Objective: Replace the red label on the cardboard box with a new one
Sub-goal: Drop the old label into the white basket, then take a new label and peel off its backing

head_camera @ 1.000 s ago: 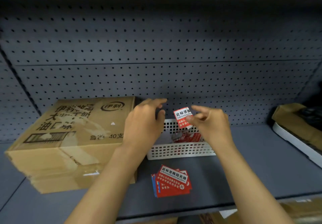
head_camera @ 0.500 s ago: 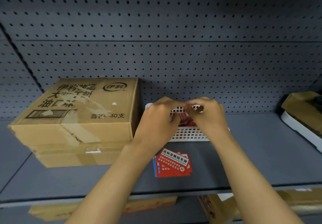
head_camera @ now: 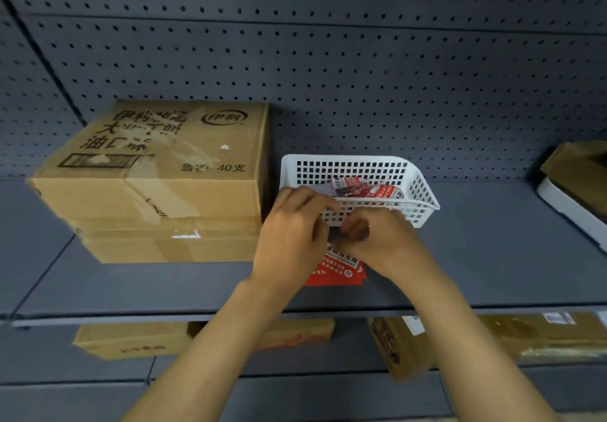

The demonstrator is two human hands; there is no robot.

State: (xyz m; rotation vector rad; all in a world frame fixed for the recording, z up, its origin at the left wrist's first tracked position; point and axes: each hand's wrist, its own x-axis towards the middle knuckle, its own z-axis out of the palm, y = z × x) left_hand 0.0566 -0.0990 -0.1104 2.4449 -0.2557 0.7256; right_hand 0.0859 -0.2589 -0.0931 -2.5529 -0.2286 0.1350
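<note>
A taped cardboard box [head_camera: 164, 175] with black print stands at the left of the grey shelf; no red label shows on its visible faces. Right of it is a white mesh basket [head_camera: 423, 191] holding crumpled red labels [head_camera: 364, 190]. In front of the basket lies a stack of flat red labels [head_camera: 338, 270], partly covered by my hands. My left hand [head_camera: 292, 234] and my right hand [head_camera: 384, 241] meet fingertip to fingertip just above that stack, against the basket's front wall. The curled fingers hide whatever is between them.
A perforated grey back wall rises behind the shelf. At the far right sits a white tray [head_camera: 571, 211] with a brown object on it. Below the shelf's front edge [head_camera: 197, 318], the lower shelf carries several cardboard boxes [head_camera: 131, 339].
A second ago my right hand held up a red label. Both hands then met over the basket and have now dropped to the stack in front of it; that label is out of sight.
</note>
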